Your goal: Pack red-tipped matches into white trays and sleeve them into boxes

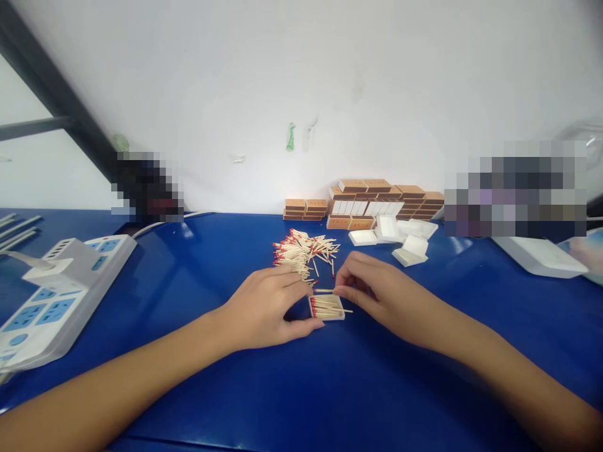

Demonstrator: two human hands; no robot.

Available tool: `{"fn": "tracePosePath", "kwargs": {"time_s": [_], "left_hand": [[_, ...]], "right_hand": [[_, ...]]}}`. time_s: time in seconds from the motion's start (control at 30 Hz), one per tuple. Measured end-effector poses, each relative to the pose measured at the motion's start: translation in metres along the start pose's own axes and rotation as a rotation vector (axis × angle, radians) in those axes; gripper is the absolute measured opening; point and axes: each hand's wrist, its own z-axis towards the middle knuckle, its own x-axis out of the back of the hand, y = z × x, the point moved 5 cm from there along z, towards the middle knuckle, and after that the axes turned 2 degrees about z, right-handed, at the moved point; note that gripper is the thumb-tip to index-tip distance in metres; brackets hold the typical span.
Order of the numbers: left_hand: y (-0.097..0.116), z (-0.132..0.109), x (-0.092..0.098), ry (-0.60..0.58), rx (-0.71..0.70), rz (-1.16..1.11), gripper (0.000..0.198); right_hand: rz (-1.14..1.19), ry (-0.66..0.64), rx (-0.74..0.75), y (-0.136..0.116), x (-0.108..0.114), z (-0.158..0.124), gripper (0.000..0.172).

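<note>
A small white matchbox tray (340,315) lies on the blue table (301,389) between my hands, with several red-tipped matches in it. My left hand (268,307) rests at the tray's left end, thumb against its near corner, fingers curled toward the match pile. My right hand (377,292) pinches a single match (323,290) by its end, just above the tray's far edge. A loose heap of red-tipped matches (304,251) lies right behind both hands.
Stacked brown matchbox sleeves (372,204) line the wall at the back. Several empty white trays (407,242) lie in front of them. A white power strip (51,295) sits at the left. A white flat device (541,257) lies at the right.
</note>
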Motion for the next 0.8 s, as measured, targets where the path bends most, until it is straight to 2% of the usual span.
{"fn": "tracePosePath", "kwargs": {"time_s": [0.1, 0.23, 0.43, 0.57, 0.67, 0.8], "left_hand": [[0.000, 0.000, -0.001, -0.001, -0.009, 0.003, 0.033], [-0.001, -0.001, -0.001, 0.012, -0.011, 0.005, 0.034], [-0.002, -0.001, 0.000, 0.022, -0.014, 0.002, 0.032], [-0.002, -0.001, 0.000, 0.024, -0.018, 0.004, 0.032], [-0.002, -0.001, -0.001, 0.020, -0.023, 0.003, 0.031], [-0.002, -0.001, -0.001, 0.029, -0.025, 0.001, 0.031]], "right_hand": [[0.002, -0.060, -0.004, -0.009, -0.004, -0.003, 0.014], [-0.022, -0.104, -0.045, -0.007, 0.000, -0.008, 0.011], [-0.002, -0.201, -0.063, 0.000, 0.001, -0.011, 0.025], [-0.002, -0.171, -0.049, -0.001, 0.009, -0.011, 0.025], [-0.017, -0.084, -0.046, -0.003, 0.017, -0.010, 0.023], [0.022, -0.059, -0.031, -0.008, 0.012, -0.008, 0.014]]}}
